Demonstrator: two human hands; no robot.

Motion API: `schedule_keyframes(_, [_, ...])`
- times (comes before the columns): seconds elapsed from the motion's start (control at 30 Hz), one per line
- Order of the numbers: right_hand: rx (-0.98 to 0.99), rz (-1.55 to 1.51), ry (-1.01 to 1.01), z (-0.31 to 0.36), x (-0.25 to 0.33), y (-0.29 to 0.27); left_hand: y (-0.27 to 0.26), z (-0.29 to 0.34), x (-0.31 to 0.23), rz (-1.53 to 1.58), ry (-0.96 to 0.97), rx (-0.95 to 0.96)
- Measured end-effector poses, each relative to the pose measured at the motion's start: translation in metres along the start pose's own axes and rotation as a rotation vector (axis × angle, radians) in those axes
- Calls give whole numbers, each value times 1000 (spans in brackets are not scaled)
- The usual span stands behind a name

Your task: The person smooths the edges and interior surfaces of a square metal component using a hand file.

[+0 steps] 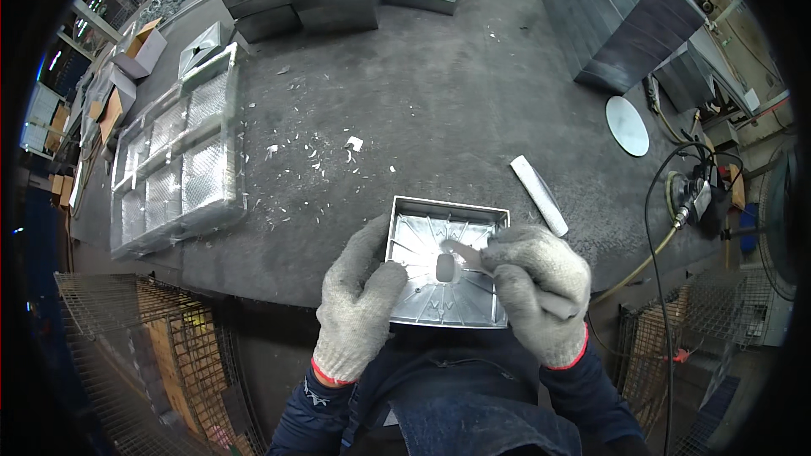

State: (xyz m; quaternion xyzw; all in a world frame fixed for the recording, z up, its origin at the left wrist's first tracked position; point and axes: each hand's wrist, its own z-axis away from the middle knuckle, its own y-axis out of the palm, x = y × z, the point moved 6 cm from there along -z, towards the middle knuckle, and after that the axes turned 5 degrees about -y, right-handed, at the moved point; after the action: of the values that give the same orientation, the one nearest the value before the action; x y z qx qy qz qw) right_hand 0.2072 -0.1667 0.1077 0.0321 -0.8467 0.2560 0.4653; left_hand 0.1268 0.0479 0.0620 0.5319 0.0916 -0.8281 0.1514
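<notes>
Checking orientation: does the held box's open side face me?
Yes, facing you: the box shows its ribbed inside, ringed by walls.

A ribbed metal housing (422,308) is being held at a dark desk's (439,93) near edge.
The gloved left hand (351,308) is gripping its left side; the gloved right hand (541,287) is holding a small, blurred tool (465,253) near the central hole (446,268). White scraps (354,143) are lying beyond; a pale bar (539,196) is resting right.
</notes>
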Motion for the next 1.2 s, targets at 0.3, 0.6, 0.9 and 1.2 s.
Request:
schedule_keyframes(0.3, [-17, 108, -71, 0, 3, 0, -2, -2, 3, -18, 43, -1])
schedule_keyframes(0.6, [23, 87, -44, 2, 1, 2, -2, -3, 7, -4, 45, 15])
schedule_keyframes(0.9, [-37, 13, -1, 11, -6, -2, -2, -3, 4, -39, 52, 2])
schedule_keyframes(1.2, [-166, -60, 105, 17, -12, 2, -3, -5, 4, -84, 81, -1])
